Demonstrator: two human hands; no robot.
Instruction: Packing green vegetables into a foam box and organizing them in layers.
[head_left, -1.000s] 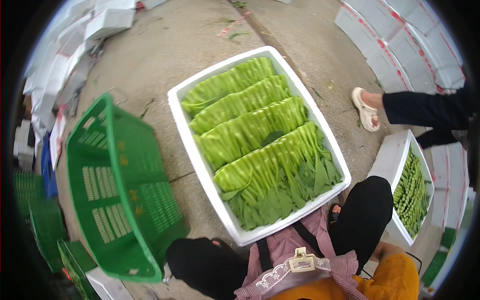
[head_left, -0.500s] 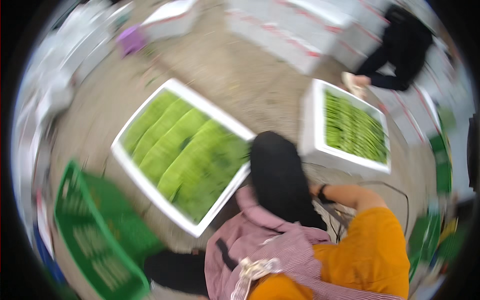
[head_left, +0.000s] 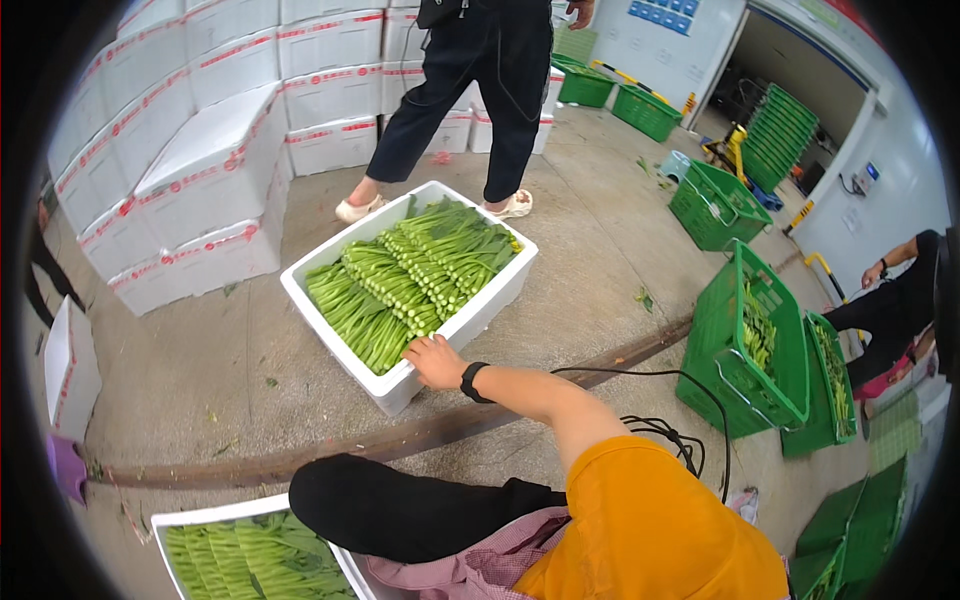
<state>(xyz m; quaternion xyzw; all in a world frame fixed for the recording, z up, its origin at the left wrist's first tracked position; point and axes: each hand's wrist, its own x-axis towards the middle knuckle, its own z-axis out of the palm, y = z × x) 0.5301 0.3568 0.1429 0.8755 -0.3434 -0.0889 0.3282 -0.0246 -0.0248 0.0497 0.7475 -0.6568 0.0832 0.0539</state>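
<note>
A white foam box stands on the floor ahead of me, packed with rows of green leafy stalks, cut ends lined up. Over its near rim curl the fingers of my right hand, gripping the edge beside the stalks; a dark band is on that wrist. At the lower left a second white foam box holds similar greens, partly covered by my black-clad knee. My left hand is out of the picture.
Stacked white boxes line the back left. A person in dark trousers stands just behind the foam box. Green crates with greens stand at right, near another person. A black cable crosses the floor; a purple stool sits far left.
The view has swung to the right. My right hand has gone from beside my knee to the foam box's near rim. The person behind that box now stands upright.
</note>
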